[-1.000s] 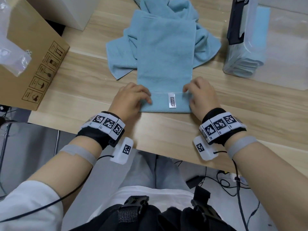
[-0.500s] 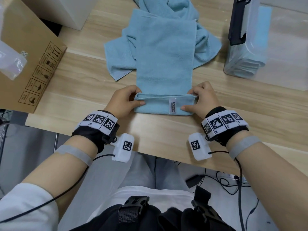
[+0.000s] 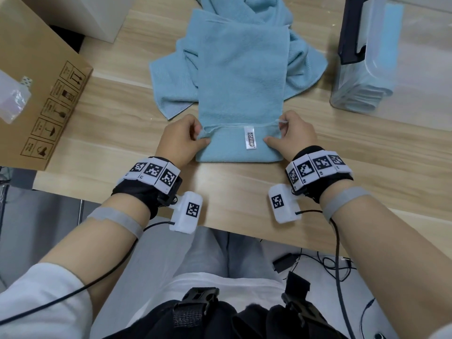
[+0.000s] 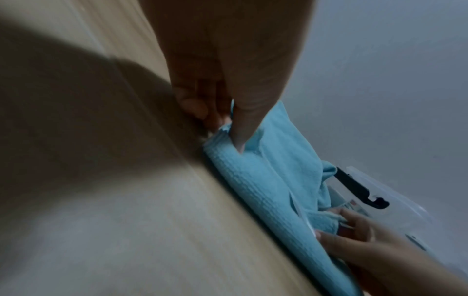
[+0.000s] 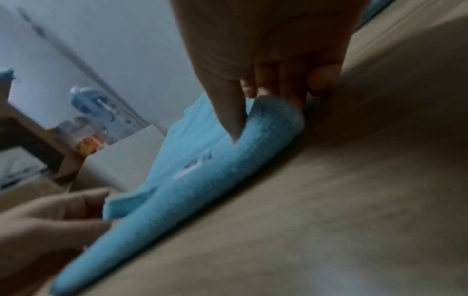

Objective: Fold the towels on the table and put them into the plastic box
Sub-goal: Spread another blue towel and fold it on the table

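A light blue towel (image 3: 242, 77), folded into a long strip, lies on the wooden table (image 3: 220, 192) with its near end turned over, white label up. My left hand (image 3: 193, 138) pinches the left corner of that turned end; in the left wrist view my thumb presses the towel (image 4: 255, 166). My right hand (image 3: 283, 135) pinches the right corner, thumb on the towel (image 5: 215, 166) in the right wrist view. A second crumpled blue towel (image 3: 171, 86) lies under the strip. The clear plastic box (image 3: 367, 69), with folded blue towels inside, stands at the right.
A brown cardboard box (image 3: 36, 94) sits at the left edge of the table. A white box (image 3: 102, 15) stands at the back left. The plastic box's black latch (image 3: 352, 33) faces the towels. Cables lie on the floor below the table.
Both hands lifted the near end of the strip and carried it away from me, so the flap now lies further over the strip.
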Available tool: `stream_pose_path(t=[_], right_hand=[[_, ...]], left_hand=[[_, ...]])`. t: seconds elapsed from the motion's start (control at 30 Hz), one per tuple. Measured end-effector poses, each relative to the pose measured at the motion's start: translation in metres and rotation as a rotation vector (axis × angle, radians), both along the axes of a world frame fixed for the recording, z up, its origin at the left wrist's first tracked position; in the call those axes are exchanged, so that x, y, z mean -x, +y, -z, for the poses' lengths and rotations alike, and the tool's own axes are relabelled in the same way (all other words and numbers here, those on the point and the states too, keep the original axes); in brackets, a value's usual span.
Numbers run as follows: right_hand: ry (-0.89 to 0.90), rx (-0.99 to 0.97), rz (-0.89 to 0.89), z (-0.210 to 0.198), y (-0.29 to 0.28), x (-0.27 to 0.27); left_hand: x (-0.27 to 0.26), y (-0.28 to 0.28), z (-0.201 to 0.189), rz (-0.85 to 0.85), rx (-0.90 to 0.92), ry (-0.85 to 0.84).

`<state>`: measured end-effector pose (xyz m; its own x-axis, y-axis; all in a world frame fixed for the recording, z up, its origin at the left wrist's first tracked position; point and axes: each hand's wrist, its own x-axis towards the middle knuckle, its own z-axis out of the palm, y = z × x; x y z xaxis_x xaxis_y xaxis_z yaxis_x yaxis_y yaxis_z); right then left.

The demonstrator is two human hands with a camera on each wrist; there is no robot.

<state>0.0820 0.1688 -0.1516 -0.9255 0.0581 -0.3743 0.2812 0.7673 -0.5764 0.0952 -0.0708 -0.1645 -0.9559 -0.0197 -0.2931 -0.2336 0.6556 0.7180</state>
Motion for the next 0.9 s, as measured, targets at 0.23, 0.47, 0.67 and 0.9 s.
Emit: stream_pose_path(t=[0.23,0.47,0.67,0.9], right_hand=[[0.345,-0.153,-0.362,-0.006,0.016,-0.008],[0.047,-0.202,-0.631,0.001,0.032,-0.014],[0.156,-0.124,-0.477,0.012,0.028,-0.019],[0.14,0.123,-0.218,0.009,0.021,-0.014]], left_hand=[[-0.001,-0.016,-0.005,0.387,0.085,0.242],[-0.004,-0.023,-0.011,0.548,0.232,0.045],[-0.007,-0.021,-0.008,0.492,0.215,-0.028],[-0.009,-0.016,-0.002,0.435,0.191,0.061]])
